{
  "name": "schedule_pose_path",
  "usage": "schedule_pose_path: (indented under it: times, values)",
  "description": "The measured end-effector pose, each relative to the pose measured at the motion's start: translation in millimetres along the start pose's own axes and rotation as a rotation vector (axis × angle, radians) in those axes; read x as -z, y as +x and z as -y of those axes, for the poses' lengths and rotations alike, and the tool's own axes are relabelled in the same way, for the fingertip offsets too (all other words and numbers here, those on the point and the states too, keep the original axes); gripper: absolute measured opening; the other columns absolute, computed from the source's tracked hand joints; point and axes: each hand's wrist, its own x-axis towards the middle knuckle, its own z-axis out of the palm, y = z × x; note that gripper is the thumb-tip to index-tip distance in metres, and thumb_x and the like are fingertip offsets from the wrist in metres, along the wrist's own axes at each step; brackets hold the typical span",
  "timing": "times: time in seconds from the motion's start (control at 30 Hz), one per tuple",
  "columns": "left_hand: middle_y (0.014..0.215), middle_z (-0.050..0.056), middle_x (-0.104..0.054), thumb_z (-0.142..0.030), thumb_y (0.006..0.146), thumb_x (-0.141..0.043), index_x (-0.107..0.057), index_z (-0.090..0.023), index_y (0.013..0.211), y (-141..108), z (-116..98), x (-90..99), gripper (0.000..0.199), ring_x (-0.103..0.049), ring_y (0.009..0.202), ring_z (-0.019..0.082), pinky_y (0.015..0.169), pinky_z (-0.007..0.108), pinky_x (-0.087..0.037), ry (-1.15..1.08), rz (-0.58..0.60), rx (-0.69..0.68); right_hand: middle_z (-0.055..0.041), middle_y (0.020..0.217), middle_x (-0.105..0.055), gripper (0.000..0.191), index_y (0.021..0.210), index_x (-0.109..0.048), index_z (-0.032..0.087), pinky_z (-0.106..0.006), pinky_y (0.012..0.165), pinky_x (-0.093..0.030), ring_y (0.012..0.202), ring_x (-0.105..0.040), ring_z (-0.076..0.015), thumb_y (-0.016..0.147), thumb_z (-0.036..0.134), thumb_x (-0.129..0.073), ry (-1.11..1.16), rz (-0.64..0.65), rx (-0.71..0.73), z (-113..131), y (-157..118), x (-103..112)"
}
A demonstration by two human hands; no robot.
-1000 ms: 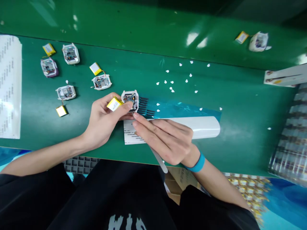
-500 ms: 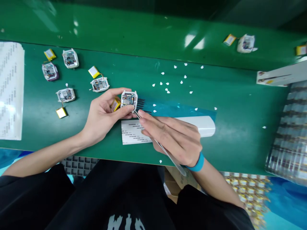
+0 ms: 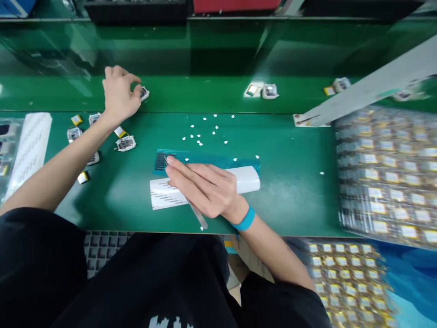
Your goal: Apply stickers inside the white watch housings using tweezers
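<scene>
Reaching far out, your left hand (image 3: 118, 93) pinched 1 small white gadget (image 3: 144, 93) on the shiny green belt (image 3: 211, 93). It looked light and easy to break, so hold its edges. Your right hand (image 3: 205, 187) gripped thin tweezers (image 3: 196, 214) near the blue strip (image 3: 208, 158).

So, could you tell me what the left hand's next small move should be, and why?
Probably open the fingers and let go: the left hand pinches the small white device right at the raised green belt, where other devices already lie. The right hand, holding tweezers, rests by the blue strip.
</scene>
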Motion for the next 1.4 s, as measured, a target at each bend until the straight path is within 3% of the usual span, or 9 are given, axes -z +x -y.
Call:
schedule_pose_path:
  times: [0.17,0.33,0.53,0.67,0.8,0.9,1.07,1.2,1.4]
  values:
    - [0.103,0.005,-0.066,-0.040,0.094,-0.064,-0.069,-0.026,0.085,45,-22,-95.3,0.016,-0.041,0.122,0.030,0.123,0.047,-0.016,0.091,0.083,-0.234,-0.0078,0.133,-0.076,0.021,0.121,-0.075,0.020,-0.025,0.083,-0.066,0.101,-0.077,-0.0143,0.100,0.021,-0.069,0.032,-0.048,0.034,-4,-2,11]
    - [0.134,0.014,-0.064,-0.041,0.101,-0.051,-0.073,-0.023,0.112,82,-71,-206.2,0.030,-0.039,0.134,0.039,0.119,0.057,-0.018,0.158,0.223,-0.358,-0.0032,0.136,-0.074,0.023,0.123,-0.075,0.025,-0.024,0.089,-0.066,0.105,-0.077,-0.0124,0.101,0.020,-0.068,-0.017,0.013,-0.002,-8,-6,15]
    - [0.145,0.020,-0.058,-0.028,0.088,-0.073,-0.071,-0.016,0.101,96,-110,-252.7,0.018,-0.032,0.142,0.042,0.119,0.060,-0.013,0.069,0.272,-0.347,-0.0045,0.126,-0.078,0.017,0.114,-0.077,0.021,-0.021,0.086,-0.065,0.103,-0.078,-0.0120,0.101,0.018,-0.067,-0.066,-0.067,0.023,-14,-5,12]
    - [0.118,0.013,-0.068,-0.019,0.078,-0.079,-0.062,-0.019,0.093,89,-108,-241.7,0.023,-0.043,0.132,0.036,0.119,0.055,-0.020,-0.014,0.262,-0.280,-0.0019,0.122,-0.080,0.020,0.120,-0.074,0.023,-0.021,0.088,-0.065,0.099,-0.077,-0.0107,0.101,0.018,-0.068,-0.074,-0.067,-0.030,-18,-5,11]
    - [0.099,0.009,-0.071,-0.012,0.089,-0.069,-0.054,-0.021,0.089,55,-96,-198.4,0.017,-0.064,0.112,0.028,0.109,0.046,-0.041,-0.213,0.203,-0.195,-0.0111,0.115,-0.082,0.017,0.119,-0.070,0.014,-0.030,0.091,-0.065,0.103,-0.076,-0.0175,0.104,0.021,-0.064,0.060,-0.143,-0.139,-15,-6,7]
    - [0.095,0.010,-0.075,-0.013,0.093,-0.062,-0.053,-0.018,0.092,-1,-84,-146.9,0.010,-0.075,0.089,0.023,0.086,0.038,-0.056,-0.703,0.230,0.045,-0.0106,0.100,-0.083,0.024,0.106,-0.069,0.014,-0.034,0.085,-0.065,0.095,-0.076,-0.0182,0.111,0.025,-0.048,0.372,-0.156,-0.381,-6,-5,5]
    - [0.084,0.003,-0.078,-0.018,0.090,-0.071,-0.058,-0.018,0.109,-115,-63,-77.4,0.024,-0.077,0.067,0.017,0.069,0.027,-0.061,-0.757,0.212,0.074,-0.0009,0.088,-0.077,0.022,0.112,-0.063,0.019,-0.021,0.062,-0.057,0.063,-0.068,-0.0089,0.112,0.019,-0.041,0.480,0.002,-0.630,6,-1,6]
    - [0.076,-0.001,-0.074,-0.028,0.091,-0.079,-0.054,-0.021,0.099,-175,-48,-66.0,0.027,-0.075,0.060,0.015,0.054,0.021,-0.058,-0.700,0.128,-0.009,0.0085,0.068,-0.065,0.016,0.121,-0.059,0.020,-0.019,0.048,-0.048,0.047,-0.056,-0.0068,0.107,0.029,-0.060,0.441,0.172,-0.613,10,-4,0]
    - [0.075,-0.004,-0.072,-0.015,0.097,-0.068,-0.054,-0.022,0.104,-203,-41,-67.7,0.017,-0.070,0.056,0.010,0.052,0.016,-0.056,-0.689,0.079,-0.088,0.0008,0.096,-0.080,0.015,0.120,-0.061,0.020,-0.022,0.053,-0.053,0.064,-0.070,-0.0091,0.105,0.020,-0.062,0.341,0.224,-0.455,20,-8,-8]
